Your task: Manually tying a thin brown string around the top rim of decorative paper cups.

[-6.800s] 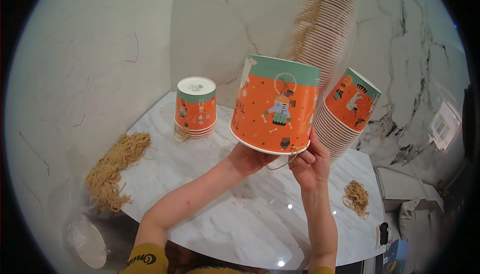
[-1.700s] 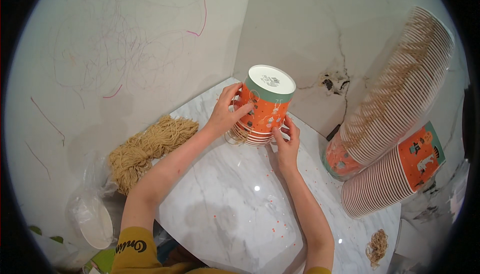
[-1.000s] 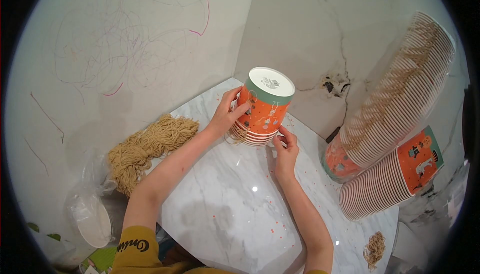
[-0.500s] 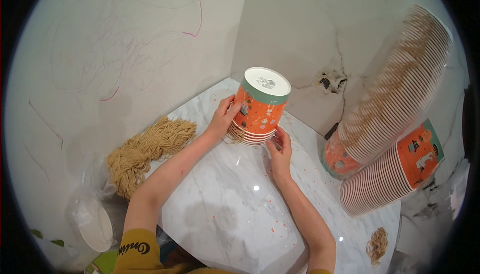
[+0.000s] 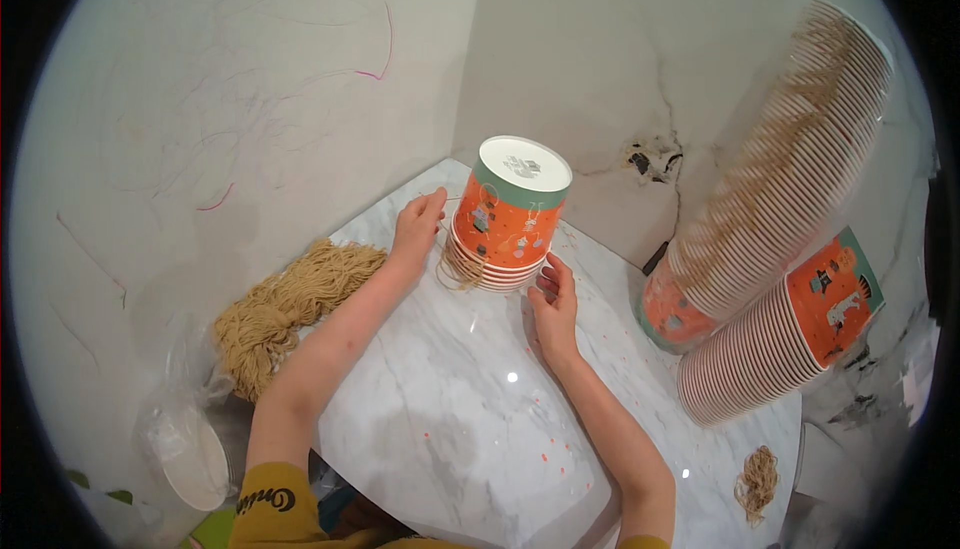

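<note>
In the head view, the stack of upside-down paper buckets [image 5: 510, 224] stands at the far corner of the marbled table [image 5: 420, 389]. I judge the step is settling this stack; the next move calls for gentleness around the twine loops [image 5: 462, 267]. My left hand [image 5: 418, 229] is half-curled beside it, whether pinching a strand I cannot tell; my right hand [image 5: 556, 304], loosely open, seems empty. Orange specks [image 5: 546, 458] dot the table; the wall [image 5: 250, 49] bears scribbles.

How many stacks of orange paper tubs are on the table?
3: short stack between left hand and right hand, tall plastic-wrapped stack, unwrapped stack right of it.
</note>
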The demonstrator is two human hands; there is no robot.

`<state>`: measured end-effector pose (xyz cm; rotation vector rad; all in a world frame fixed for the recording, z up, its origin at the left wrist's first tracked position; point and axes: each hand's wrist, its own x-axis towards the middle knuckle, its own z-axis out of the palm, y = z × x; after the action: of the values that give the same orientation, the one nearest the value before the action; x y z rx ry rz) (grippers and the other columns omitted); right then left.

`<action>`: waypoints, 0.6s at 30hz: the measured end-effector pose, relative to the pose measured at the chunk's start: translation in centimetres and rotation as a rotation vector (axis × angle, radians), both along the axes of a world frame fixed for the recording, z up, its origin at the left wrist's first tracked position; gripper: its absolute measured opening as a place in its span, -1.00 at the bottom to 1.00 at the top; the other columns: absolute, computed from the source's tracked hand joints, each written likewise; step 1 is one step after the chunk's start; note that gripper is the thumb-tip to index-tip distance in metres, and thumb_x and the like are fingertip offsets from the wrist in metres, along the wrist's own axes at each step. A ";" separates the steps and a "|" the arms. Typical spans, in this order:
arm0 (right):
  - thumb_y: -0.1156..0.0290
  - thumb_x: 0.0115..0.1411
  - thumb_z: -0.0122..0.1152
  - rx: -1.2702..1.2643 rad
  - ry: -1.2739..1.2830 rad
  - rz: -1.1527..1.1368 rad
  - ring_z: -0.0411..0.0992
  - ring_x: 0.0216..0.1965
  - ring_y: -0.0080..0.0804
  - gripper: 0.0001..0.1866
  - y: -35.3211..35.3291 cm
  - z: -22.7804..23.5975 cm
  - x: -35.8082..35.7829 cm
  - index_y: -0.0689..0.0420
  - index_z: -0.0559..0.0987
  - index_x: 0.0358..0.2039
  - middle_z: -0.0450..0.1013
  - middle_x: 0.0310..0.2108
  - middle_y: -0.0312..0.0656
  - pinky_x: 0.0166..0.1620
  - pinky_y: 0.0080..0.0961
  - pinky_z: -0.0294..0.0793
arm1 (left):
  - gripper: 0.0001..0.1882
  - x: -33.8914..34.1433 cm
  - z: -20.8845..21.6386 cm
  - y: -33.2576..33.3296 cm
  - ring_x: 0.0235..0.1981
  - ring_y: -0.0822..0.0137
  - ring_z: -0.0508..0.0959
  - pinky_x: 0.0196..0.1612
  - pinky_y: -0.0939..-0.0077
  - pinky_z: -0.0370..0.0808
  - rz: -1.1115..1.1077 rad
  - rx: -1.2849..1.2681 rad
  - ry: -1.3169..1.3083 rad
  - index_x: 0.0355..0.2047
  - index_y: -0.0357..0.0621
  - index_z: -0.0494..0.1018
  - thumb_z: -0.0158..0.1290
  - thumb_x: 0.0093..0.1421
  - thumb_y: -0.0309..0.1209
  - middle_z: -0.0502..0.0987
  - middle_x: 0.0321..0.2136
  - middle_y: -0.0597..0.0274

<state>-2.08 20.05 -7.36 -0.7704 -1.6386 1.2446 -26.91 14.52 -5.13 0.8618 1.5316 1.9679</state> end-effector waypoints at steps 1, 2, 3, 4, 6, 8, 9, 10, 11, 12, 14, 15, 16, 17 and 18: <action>0.64 0.20 0.11 0.005 -0.016 -0.016 0.35 0.01 -0.41 -0.43 0.1 -0.1 0.3 0.10 0.36 0.24 0.28 0.06 -0.14 -0.03 -0.49 0.49 | -0.43 0.1 0.2 -0.2 -0.09 0.36 0.50 -0.12 0.42 0.46 0.024 -0.078 -0.014 0.05 -0.20 0.48 0.10 0.28 0.04 0.49 -0.07 0.17; 0.64 0.20 0.11 0.003 -0.015 -0.026 0.35 0.01 -0.41 -0.43 0.5 -0.8 0.6 0.10 0.36 0.24 0.28 0.06 -0.14 -0.03 -0.49 0.49 | -0.46 0.3 0.5 -0.3 -0.09 0.36 0.51 -0.19 0.43 0.52 0.048 -0.157 -0.027 0.00 -0.23 0.50 0.12 0.27 0.00 0.52 -0.12 0.20; 0.65 0.19 0.10 0.088 -0.046 -0.041 0.36 -0.04 -0.42 -0.49 0.8 -1.4 0.7 0.13 0.42 0.17 0.31 0.02 -0.15 -0.06 -0.51 0.48 | -0.46 0.3 0.4 -0.2 -0.09 0.36 0.51 -0.19 0.43 0.52 0.038 -0.155 -0.024 0.00 -0.23 0.50 0.12 0.27 0.00 0.52 -0.12 0.20; 0.67 0.18 0.09 0.172 -0.077 -0.057 0.38 -0.08 -0.43 -0.55 1.0 -1.9 1.1 0.15 0.48 0.10 0.34 -0.03 -0.16 -0.09 -0.52 0.47 | -0.46 0.4 0.2 -0.2 -0.11 0.35 0.52 -0.29 0.45 0.54 0.131 -0.207 0.008 -0.01 -0.26 0.50 0.14 0.26 -0.02 0.52 -0.13 0.16; 0.67 0.18 0.09 0.195 -0.093 -0.022 0.39 -0.13 -0.44 -0.63 0.8 -2.3 2.2 0.19 0.52 0.02 0.36 -0.07 -0.16 -0.10 -0.54 0.46 | -0.45 0.6 0.2 -0.7 -0.15 0.30 0.53 -0.42 0.43 0.61 0.258 -0.295 0.102 0.02 -0.32 0.46 0.18 0.23 -0.09 0.42 -0.05 0.07; 0.67 0.18 0.10 0.115 -0.081 0.050 0.43 -0.22 -0.44 -0.75 -0.1 -1.8 3.1 0.25 0.59 -0.13 0.39 -0.12 -0.17 -0.12 -0.55 0.45 | -0.44 1.3 0.5 -1.0 -0.24 0.25 0.55 -0.34 0.40 0.61 0.279 -0.310 0.155 0.06 -0.28 0.43 0.18 0.22 -0.09 0.32 0.02 0.00; 0.67 0.18 0.10 0.117 -0.079 0.039 0.43 -0.22 -0.44 -0.75 -0.5 -1.5 3.7 0.25 0.59 -0.13 0.39 -0.12 -0.17 -0.12 -0.55 0.45 | -0.42 1.6 0.8 -1.1 -0.32 0.20 0.57 -0.27 0.36 0.62 0.312 -0.321 0.205 0.09 -0.24 0.40 0.18 0.21 -0.10 0.22 0.09 -0.07; 0.67 0.21 0.10 0.106 -0.097 0.091 0.43 -0.19 -0.47 -0.76 -0.8 -1.4 4.5 0.24 0.60 -0.12 0.40 -0.10 -0.20 -0.10 -0.57 0.44 | -0.42 1.9 0.8 -1.0 -0.32 0.20 0.57 -0.27 0.36 0.62 0.301 -0.318 0.209 0.09 -0.24 0.40 0.18 0.21 -0.10 0.22 0.09 -0.07; 0.66 0.24 0.10 0.095 -0.114 0.142 0.43 -0.17 -0.51 -0.76 -1.2 -1.4 5.3 0.22 0.61 -0.11 0.40 -0.07 -0.23 -0.08 -0.60 0.44 | -0.43 2.0 0.8 -1.0 -0.30 0.21 0.56 -0.23 0.36 0.60 0.323 -0.278 0.237 0.11 -0.24 0.37 0.18 0.21 -0.15 0.21 0.09 -0.06; 0.66 0.24 0.10 0.100 -0.110 0.127 0.43 -0.17 -0.51 -0.76 -1.6 -1.3 6.2 0.22 0.61 -0.11 0.40 -0.07 -0.23 -0.08 -0.60 0.44 | -0.43 2.1 0.8 -0.8 -0.28 0.21 0.55 -0.19 0.37 0.58 0.345 -0.234 0.266 0.14 -0.23 0.34 0.19 0.21 -0.20 0.21 0.09 -0.06; 0.65 0.25 0.11 0.067 -0.137 0.198 0.43 -0.18 -0.54 -0.80 -2.4 -1.2 7.8 0.25 0.61 -0.14 0.45 -0.11 -0.26 -0.09 -0.61 0.44 | -0.44 1.5 0.1 -0.4 -0.22 0.26 0.51 -0.10 0.38 0.52 0.432 -0.088 0.355 0.16 -0.22 0.30 0.19 0.22 -0.28 0.22 0.08 -0.03; 0.63 0.27 0.10 -0.054 -0.134 0.192 0.44 -0.17 -0.56 -0.82 -2.9 -1.0 9.0 0.26 0.62 -0.15 0.50 -0.17 -0.26 -0.08 -0.62 0.44 | -0.42 2.5 1.1 -0.4 -0.11 0.30 0.47 -0.03 0.38 0.48 0.401 -0.045 0.358 0.20 -0.22 0.25 0.17 0.24 -0.32 0.22 0.09 0.01; 0.62 0.28 0.11 -0.214 -0.134 0.191 0.44 -0.17 -0.57 -0.82 -3.9 0.4 10.3 0.27 0.62 -0.15 0.52 -0.19 -0.25 -0.08 -0.62 0.45 | -0.41 4.1 2.5 -0.6 -0.08 0.30 0.45 -0.03 0.39 0.47 0.402 0.017 0.419 0.22 -0.21 0.24 0.16 0.24 -0.33 0.22 0.11 0.03; 0.61 0.29 0.11 -0.353 -0.160 0.187 0.45 -0.18 -0.57 -0.83 -5.4 2.1 10.6 0.28 0.62 -0.15 0.54 -0.21 -0.24 -0.07 -0.62 0.45 | -0.40 4.6 3.7 -2.0 -0.05 0.31 0.44 -0.02 0.40 0.47 0.411 0.098 0.446 0.24 -0.21 0.22 0.15 0.25 -0.34 0.21 0.12 0.04; 0.57 0.32 0.11 -0.392 -0.115 0.176 0.46 -0.19 -0.55 -0.82 -5.4 1.6 12.2 0.30 0.61 -0.13 0.56 -0.23 -0.21 -0.07 -0.62 0.46 | -0.42 6.8 5.4 -2.1 0.02 0.31 0.42 -0.02 0.42 0.46 0.338 0.166 0.435 0.26 -0.18 0.20 0.12 0.27 -0.38 0.22 0.14 0.09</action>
<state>10.13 14.62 -5.73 -0.9650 -1.5997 1.7062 -20.12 12.46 0.24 1.2315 1.8755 2.2784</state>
